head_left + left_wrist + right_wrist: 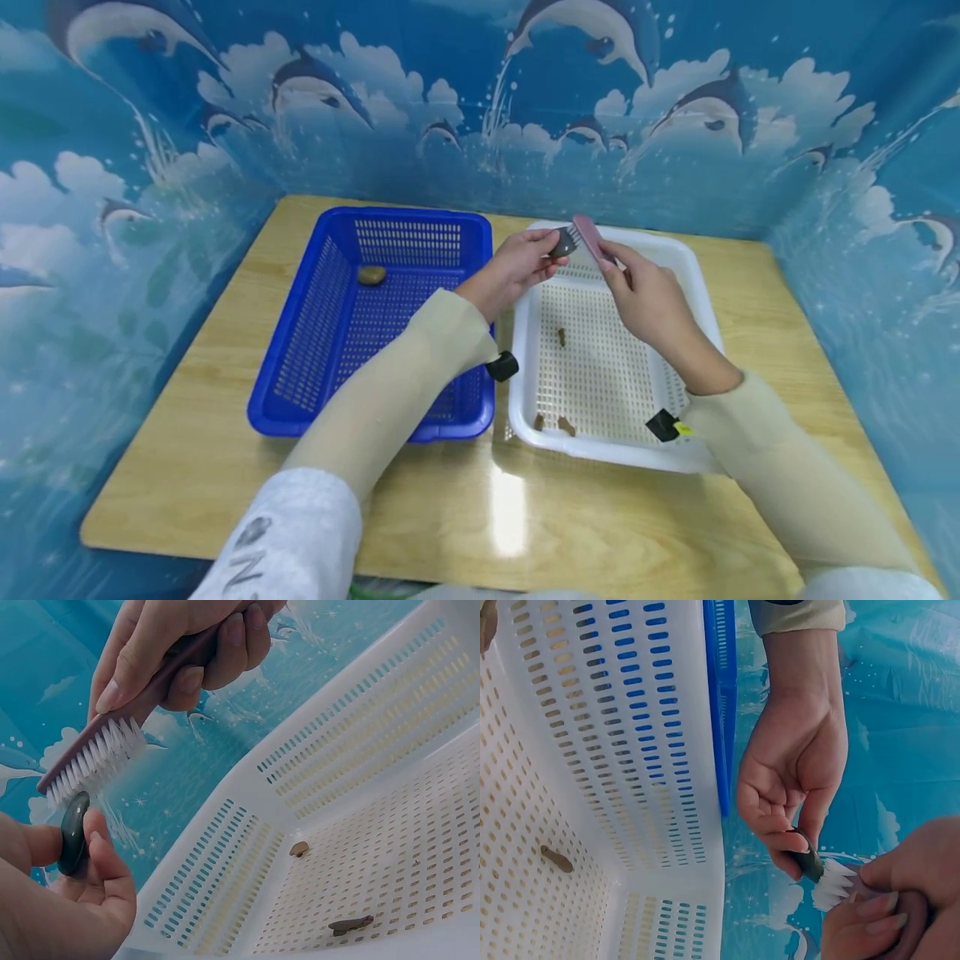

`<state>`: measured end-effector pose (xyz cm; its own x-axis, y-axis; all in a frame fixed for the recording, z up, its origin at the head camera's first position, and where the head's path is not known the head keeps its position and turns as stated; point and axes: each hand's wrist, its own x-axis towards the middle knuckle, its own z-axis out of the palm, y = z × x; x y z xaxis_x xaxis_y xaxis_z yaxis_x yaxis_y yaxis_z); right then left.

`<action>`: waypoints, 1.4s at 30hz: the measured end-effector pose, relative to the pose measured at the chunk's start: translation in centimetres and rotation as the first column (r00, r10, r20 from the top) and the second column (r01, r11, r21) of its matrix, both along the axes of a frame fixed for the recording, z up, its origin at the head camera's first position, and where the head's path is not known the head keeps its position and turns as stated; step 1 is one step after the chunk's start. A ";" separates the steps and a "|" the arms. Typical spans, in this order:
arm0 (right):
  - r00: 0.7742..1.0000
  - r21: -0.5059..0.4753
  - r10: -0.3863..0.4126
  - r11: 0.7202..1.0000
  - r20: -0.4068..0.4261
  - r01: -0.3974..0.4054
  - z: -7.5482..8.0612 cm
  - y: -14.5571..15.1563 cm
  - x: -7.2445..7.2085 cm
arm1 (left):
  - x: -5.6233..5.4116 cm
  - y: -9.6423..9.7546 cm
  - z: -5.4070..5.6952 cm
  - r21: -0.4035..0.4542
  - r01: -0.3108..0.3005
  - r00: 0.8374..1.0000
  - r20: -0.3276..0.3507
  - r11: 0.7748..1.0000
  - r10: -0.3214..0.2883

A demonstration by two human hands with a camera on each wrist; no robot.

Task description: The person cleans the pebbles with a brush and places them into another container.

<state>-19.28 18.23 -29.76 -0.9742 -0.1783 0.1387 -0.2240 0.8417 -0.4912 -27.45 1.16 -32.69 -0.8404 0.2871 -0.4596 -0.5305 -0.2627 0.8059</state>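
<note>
Between thumb and fingers my left hand (519, 265) pinches a smooth dark stone (73, 834), held above the far left part of the white basket (525, 350). My right hand (647, 293) grips a mauve-handled brush (587, 234) with white bristles (97, 761). The bristle tips meet the stone's edge in the left wrist view; in the right wrist view the bristles (832, 885) press close against the stone (807, 862). Part of the brush handle is hidden inside my right hand.
Several small brown pieces lie in the white basket, one a thin piece (562, 337) mid-floor, another a flat piece (566, 426) near its front edge. To the left stands a blue basket (258, 400) holding a brownish stone (371, 275). Both baskets rest on a wooden table (187, 483).
</note>
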 end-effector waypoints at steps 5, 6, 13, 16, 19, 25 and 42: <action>1.000 -0.002 0.024 1.000 0.003 -0.024 0.1 -0.4 -0.2 | -0.2 0.1 0.3 0.028 0.030 0.999 0.019 0.999 -0.030; 1.000 -0.002 0.025 1.000 0.010 -0.025 0.1 -0.5 -0.3 | -0.1 0.1 0.4 0.042 0.041 0.999 0.025 0.998 -0.042; 0.999 -0.010 -0.010 1.000 0.038 0.011 -0.1 -0.4 -0.6 | 0.3 -0.1 0.2 0.031 0.150 0.989 -0.017 0.988 -0.149; 0.999 -0.011 -0.012 1.000 0.041 0.013 0.1 -0.2 -0.6 | 0.4 -0.2 0.2 0.005 0.195 0.980 -0.049 0.981 -0.195; 0.999 -0.013 -0.015 1.000 0.041 0.016 0.1 0.0 -0.5 | 0.4 -0.1 0.2 -0.012 0.214 0.975 -0.064 0.977 -0.214; 0.998 -0.013 -0.037 0.999 0.056 0.038 0.2 0.3 -0.1 | 0.5 0.0 0.4 -0.021 0.255 0.963 -0.082 0.967 -0.256; 1.000 -0.024 -0.006 1.000 -0.010 0.005 0.1 0.2 1.4 | 0.8 1.0 0.2 0.032 0.203 0.978 -0.047 0.979 -0.201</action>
